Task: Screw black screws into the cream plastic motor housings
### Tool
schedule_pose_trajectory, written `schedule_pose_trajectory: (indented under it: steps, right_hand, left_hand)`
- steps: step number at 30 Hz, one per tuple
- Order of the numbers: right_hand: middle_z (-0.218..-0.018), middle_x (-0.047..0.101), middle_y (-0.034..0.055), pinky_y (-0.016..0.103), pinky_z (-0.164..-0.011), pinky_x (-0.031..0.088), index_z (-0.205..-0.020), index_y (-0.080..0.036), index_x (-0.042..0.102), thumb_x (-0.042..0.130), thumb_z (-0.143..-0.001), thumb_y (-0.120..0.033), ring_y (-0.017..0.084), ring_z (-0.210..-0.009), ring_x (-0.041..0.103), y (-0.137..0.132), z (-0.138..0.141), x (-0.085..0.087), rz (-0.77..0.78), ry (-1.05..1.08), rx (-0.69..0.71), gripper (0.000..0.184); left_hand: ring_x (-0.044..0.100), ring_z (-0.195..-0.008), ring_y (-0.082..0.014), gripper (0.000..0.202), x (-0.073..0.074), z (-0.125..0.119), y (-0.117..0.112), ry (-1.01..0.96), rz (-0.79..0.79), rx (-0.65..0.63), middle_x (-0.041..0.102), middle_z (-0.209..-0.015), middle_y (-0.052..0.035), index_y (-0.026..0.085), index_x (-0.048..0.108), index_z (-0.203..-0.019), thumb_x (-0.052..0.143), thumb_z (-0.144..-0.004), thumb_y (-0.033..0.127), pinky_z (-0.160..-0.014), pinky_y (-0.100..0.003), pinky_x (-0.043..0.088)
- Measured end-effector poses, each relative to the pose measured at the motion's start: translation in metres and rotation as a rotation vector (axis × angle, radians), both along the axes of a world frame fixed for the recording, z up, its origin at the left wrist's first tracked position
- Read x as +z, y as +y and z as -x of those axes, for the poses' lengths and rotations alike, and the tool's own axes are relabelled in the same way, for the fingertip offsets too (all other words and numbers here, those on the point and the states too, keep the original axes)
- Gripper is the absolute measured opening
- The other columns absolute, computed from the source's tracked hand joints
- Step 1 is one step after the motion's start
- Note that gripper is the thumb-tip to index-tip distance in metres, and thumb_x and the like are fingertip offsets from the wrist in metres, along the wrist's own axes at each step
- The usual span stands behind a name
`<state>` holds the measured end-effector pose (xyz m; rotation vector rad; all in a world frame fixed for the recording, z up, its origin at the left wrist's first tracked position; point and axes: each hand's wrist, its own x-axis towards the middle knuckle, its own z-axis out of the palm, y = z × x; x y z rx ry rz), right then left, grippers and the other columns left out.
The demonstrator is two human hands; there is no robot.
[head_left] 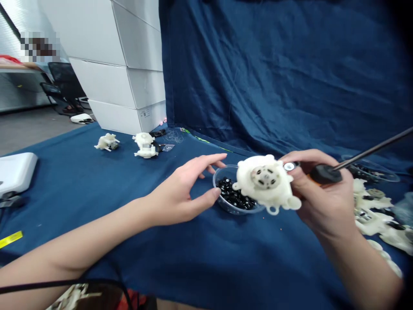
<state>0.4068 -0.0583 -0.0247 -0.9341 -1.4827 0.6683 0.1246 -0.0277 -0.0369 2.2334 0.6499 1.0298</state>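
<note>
My right hand (325, 193) grips a cream plastic gearbox housing (248, 172) between thumb and fingers, its round slotted metal face (266, 177) turned toward me. A screwdriver (325, 173) is tucked in the same hand, its dark shaft pointing up to the right. Near my right thumb sits a small black part with a silver round top (289, 166). My left hand (185, 189) is open, fingers spread, at the left rim of a clear plastic bowl (227, 206). Small black parts (234, 193) fill the bowl, which the housing partly hides.
Two cream assemblies, one (108, 142) left of the other (146, 145), lie toward the back. White boxes (109, 82) are stacked behind them. More cream parts (374, 211) and a clear tray (383, 174) are at right. A white device (17, 172) stands at left.
</note>
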Motion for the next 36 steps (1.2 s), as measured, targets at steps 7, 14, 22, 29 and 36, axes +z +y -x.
schedule_pose_trajectory:
  steps: [7,14,22,29,36]
  right_hand:
    - [-0.069,0.058,0.0001,0.035,-0.045,0.04,-0.101,-0.036,0.073,0.082,-0.095,-0.051,0.016,-0.05,0.05,0.016,-0.011,-0.001,-0.003,0.045,-0.086,0.018]
    - [-0.06,0.056,-0.0041,0.031,-0.045,0.039,-0.103,-0.027,0.071,0.082,-0.09,-0.053,0.014,-0.046,0.05,0.03,-0.012,-0.002,0.025,-0.011,-0.138,0.032]
    - [-0.078,0.073,0.0002,0.026,-0.046,0.043,-0.097,-0.02,0.069,0.072,-0.096,-0.049,0.009,-0.048,0.054,0.018,-0.027,0.02,0.153,-0.248,-0.162,0.029]
    - [-0.08,0.075,0.0031,0.028,-0.052,0.043,-0.094,-0.02,0.071,0.074,-0.093,-0.049,0.012,-0.051,0.055,-0.039,-0.085,0.046,0.159,-0.449,-0.514,0.029]
    - [-0.076,0.072,0.0046,0.035,-0.07,0.044,-0.089,-0.022,0.072,0.074,-0.09,-0.045,0.021,-0.07,0.064,-0.085,-0.178,0.027,0.211,-0.603,-1.081,0.024]
  left_hand:
    - [0.055,-0.145,-0.03,0.055,-0.005,0.001,0.001,0.061,-0.261,0.049,0.061,-0.157,-0.0146,0.021,0.05,-0.161,0.058,-0.108,0.029,-0.124,-0.048,0.044]
    - [0.059,-0.138,-0.0316,0.063,-0.02,0.004,0.017,0.047,-0.296,0.135,0.071,-0.149,-0.0106,0.021,0.071,-0.146,0.027,-0.116,0.053,-0.125,-0.052,0.039]
    - [0.068,-0.126,-0.0301,0.064,-0.032,0.002,0.044,0.072,-0.042,0.387,0.081,-0.129,-0.0063,0.022,0.087,-0.11,0.029,-0.114,0.048,-0.121,-0.047,0.046]
    - [0.069,-0.131,-0.0314,0.065,-0.041,0.002,0.056,0.142,0.108,0.459,0.081,-0.129,-0.0081,0.019,0.068,-0.144,0.025,-0.113,0.057,-0.109,-0.044,0.055]
    - [0.072,-0.118,-0.0312,0.063,-0.042,-0.001,0.058,0.152,0.139,0.443,0.08,-0.121,-0.0099,0.02,0.058,-0.153,0.03,-0.112,0.058,-0.111,-0.046,0.052]
